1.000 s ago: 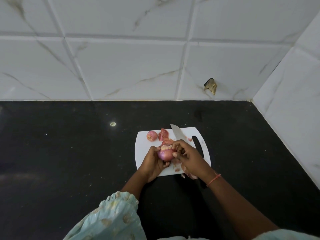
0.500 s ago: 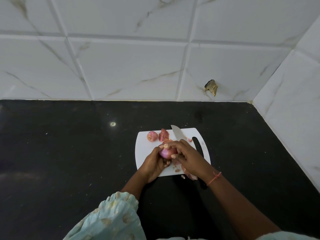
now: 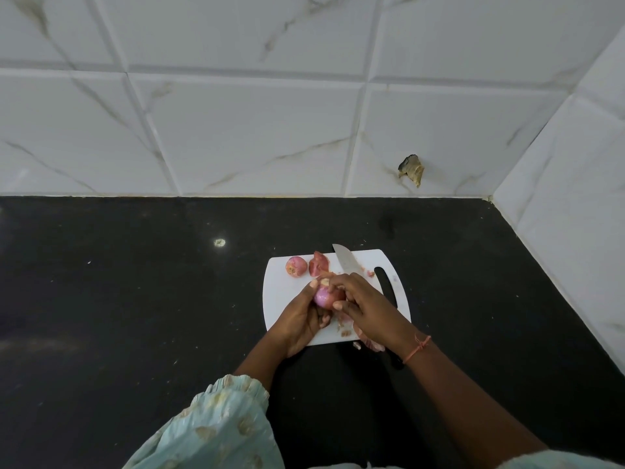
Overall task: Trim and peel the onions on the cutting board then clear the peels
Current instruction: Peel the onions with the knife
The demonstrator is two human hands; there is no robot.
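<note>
Over the white cutting board point(image 3: 277, 299) on the black table point(image 3: 135, 299), a pinkish-purple onion point(image 3: 325, 296) is gripped between the left hand point(image 3: 299, 319) and right hand point(image 3: 363, 304), fingers of both curled round it. Its underside is hidden. A second onion point(image 3: 296, 266), peel point(image 3: 319, 263) and a knife point(image 3: 345, 259) lie behind; the knife's handle is largely covered.

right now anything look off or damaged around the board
Yes. The wall tile behind the counter has a chipped hole with a jagged, brownish edge. Also, onion peels have spilled off the cutting board's near edge onto the black counter.
</note>
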